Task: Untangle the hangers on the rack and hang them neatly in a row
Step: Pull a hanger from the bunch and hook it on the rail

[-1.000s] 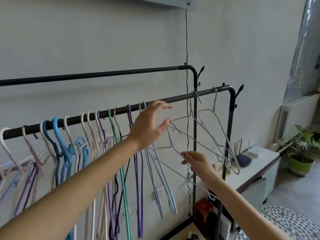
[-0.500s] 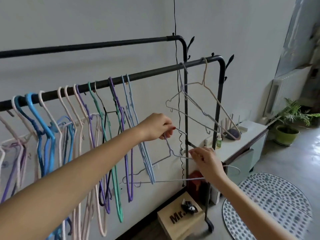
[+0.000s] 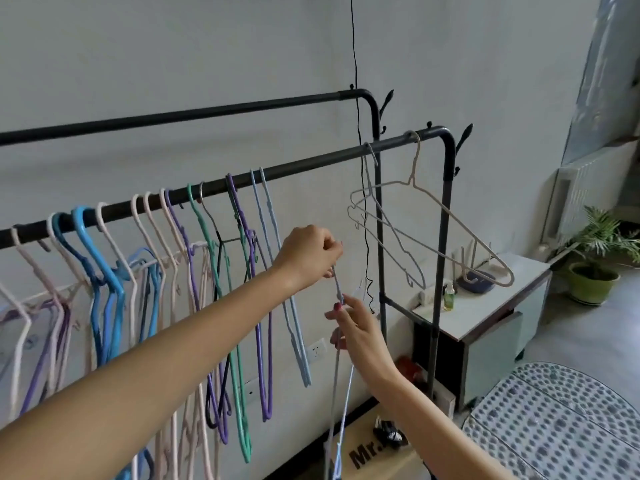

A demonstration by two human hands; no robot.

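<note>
A black clothes rack has a front rail (image 3: pixel 311 168) carrying several coloured hangers (image 3: pixel 194 271) bunched and tangled at the left. Two pale wire hangers (image 3: pixel 433 216) hang interlocked near the rail's right end. Below the rail my left hand (image 3: pixel 310 252) pinches the hook of a pale blue wire hanger (image 3: pixel 336 368) that dangles edge-on toward the floor. My right hand (image 3: pixel 356 332) grips the same hanger just under its neck.
A higher back rail (image 3: pixel 207 112) runs behind. A black cord (image 3: pixel 360 168) hangs down by the rack's posts. A white cabinet (image 3: pixel 485 317), a potted plant (image 3: pixel 595 258), a wooden box (image 3: pixel 377 452) and a dotted rug (image 3: pixel 561 420) lie to the right and below.
My left hand dropped from the rail and took the pale blue hanger's hook. The hanger came off the tangled pair and swung from lying flat to hanging edge-on between both hands.
</note>
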